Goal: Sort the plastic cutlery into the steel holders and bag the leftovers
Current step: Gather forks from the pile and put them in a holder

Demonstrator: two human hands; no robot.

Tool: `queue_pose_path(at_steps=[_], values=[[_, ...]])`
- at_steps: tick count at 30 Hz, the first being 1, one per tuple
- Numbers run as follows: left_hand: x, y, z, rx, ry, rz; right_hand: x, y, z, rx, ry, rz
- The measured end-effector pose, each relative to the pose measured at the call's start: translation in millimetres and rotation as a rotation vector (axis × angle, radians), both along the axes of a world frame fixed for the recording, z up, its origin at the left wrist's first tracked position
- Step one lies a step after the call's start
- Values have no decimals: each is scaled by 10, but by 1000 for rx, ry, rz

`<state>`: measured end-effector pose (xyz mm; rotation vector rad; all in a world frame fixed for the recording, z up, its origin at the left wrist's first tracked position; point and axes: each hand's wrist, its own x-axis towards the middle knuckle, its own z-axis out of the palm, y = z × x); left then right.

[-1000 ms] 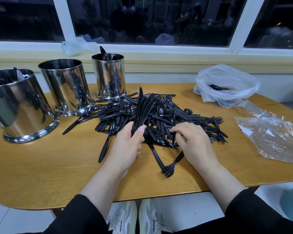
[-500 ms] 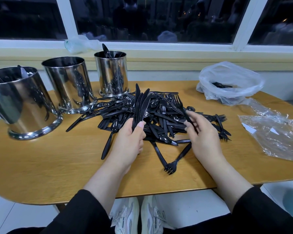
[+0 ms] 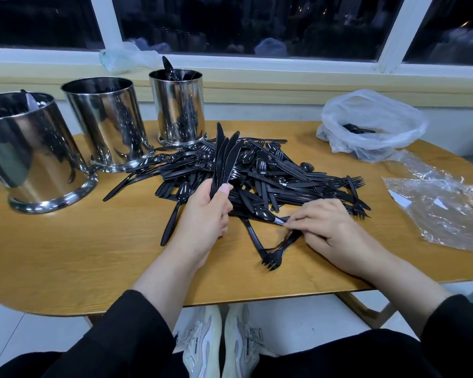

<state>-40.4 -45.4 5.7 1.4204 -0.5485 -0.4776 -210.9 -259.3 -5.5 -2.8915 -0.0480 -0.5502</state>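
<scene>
A heap of black plastic cutlery (image 3: 281, 175) lies in the middle of the wooden table (image 3: 66, 255). My left hand (image 3: 206, 214) grips a bunch of black knives (image 3: 224, 156) that stand upright over the heap. At the heap's near edge my right hand (image 3: 325, 227) pinches the handle of one black piece (image 3: 280, 220). Three steel holders stand at the left: a large one (image 3: 36, 156) with a few pieces in it, a middle one (image 3: 107, 124), and a far one (image 3: 179, 107) with spoons sticking out.
A white plastic bag (image 3: 372, 124) holding a few black pieces sits open at the back right. A crumpled clear bag (image 3: 437, 208) lies flat at the right edge. Two forks (image 3: 271, 255) lie loose near the front. A window sill runs behind the table.
My right hand came back from the middle of the heap to its near edge and now pinches a handle there. My left hand keeps the knife bunch, barely moved.
</scene>
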Motion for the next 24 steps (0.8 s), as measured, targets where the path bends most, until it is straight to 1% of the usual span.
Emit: queue_pose_path(at_steps=[4, 9, 17, 24], values=[[-1, -1, -9, -5, -6, 1, -69, -25, 12, -34, 68, 16], [1, -3, -14, -8, -3, 3, -46, 4, 68, -55, 103, 55], [-4, 4, -14, 1, -12, 8, -1, -23, 216, -39, 254, 61], [-10, 11, -12, -3, -13, 2, -7, 17, 340, 37, 400, 23]])
